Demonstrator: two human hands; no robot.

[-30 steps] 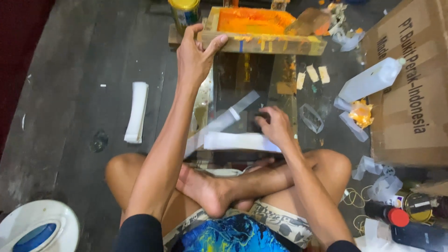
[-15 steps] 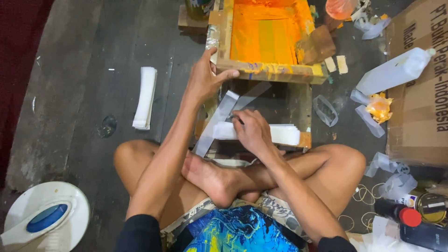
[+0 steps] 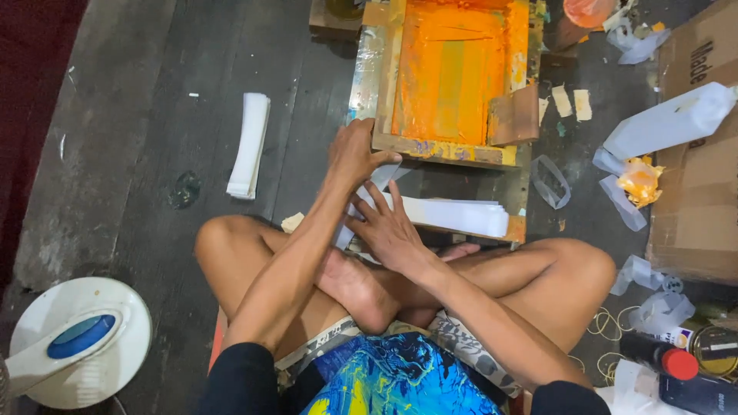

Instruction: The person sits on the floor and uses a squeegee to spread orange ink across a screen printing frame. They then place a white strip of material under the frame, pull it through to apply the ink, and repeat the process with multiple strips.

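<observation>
Dark scuffed floor, and the left hand grips the near edge of the orange-smeared wooden screen frame – stiff, probably slippery – while the right hand lies spread flat on thin, floppy white strips just below it.

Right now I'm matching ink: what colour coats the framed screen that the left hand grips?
Bright orange across the screen, clearest in the head view.

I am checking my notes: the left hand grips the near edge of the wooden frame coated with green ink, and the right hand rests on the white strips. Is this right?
Not quite. In the head view, the ink on the wooden frame is orange, not green. The left hand does grip its near edge, and the right hand rests on the white strips.
</observation>
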